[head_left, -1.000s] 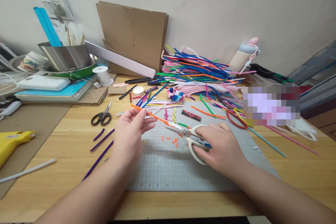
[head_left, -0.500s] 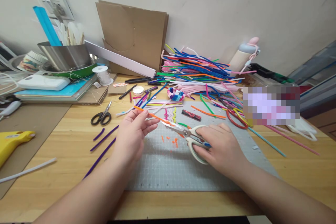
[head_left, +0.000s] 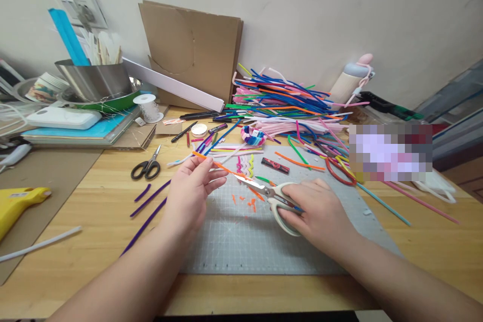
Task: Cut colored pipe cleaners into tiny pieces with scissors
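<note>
My left hand (head_left: 192, 183) pinches an orange pipe cleaner (head_left: 222, 166) between thumb and forefinger, the other fingers loosely spread. The strip slants down to the right, over the mat. Around the handles of the white-handled scissors (head_left: 268, 193) my right hand (head_left: 315, 206) is wrapped; their blades point left and lie against the strip, looking nearly closed. Several small orange scraps (head_left: 251, 205) lie below the blades on the grey cutting mat (head_left: 264, 251).
Black-handled scissors (head_left: 146, 167) and purple pipe cleaners (head_left: 147, 221) lie left of my left hand. Behind are a pile of coloured pipe cleaners (head_left: 287, 95), cardboard (head_left: 192, 53) and a bottle (head_left: 345, 83). A yellow glue gun (head_left: 22, 201) is far left.
The scissor blades have drawn closer together on the orange pipe cleaner. Its lower right end now shows below the blades. Both hands are almost where they were.
</note>
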`<state>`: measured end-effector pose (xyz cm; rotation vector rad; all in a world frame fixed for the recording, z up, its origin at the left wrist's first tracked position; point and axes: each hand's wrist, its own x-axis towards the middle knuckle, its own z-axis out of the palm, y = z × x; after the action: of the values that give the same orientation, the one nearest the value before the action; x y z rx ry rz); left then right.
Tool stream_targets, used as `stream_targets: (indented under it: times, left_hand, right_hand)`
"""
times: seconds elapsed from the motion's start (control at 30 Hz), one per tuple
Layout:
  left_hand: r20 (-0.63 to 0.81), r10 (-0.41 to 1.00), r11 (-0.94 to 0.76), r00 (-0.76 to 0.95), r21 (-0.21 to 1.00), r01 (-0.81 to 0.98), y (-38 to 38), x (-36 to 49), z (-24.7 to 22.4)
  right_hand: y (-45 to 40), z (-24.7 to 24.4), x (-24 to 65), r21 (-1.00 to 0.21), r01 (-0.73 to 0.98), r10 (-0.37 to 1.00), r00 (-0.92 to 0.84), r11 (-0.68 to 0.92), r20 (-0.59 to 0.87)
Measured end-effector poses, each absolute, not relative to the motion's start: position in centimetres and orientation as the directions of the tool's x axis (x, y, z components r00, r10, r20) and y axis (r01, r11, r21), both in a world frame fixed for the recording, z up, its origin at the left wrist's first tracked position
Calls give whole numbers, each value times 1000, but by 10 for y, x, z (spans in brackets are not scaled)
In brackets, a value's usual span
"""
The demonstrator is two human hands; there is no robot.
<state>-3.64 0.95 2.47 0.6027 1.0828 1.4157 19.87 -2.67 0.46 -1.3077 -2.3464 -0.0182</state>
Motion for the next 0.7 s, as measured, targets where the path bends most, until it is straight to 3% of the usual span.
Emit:
stream_targets:
  times: [0.7]
  left_hand:
    - [-241,964,166,-111,874,-457,5,-30,24]
  right_hand:
    - [-26,7,196,-145,843,803,-422,518,421]
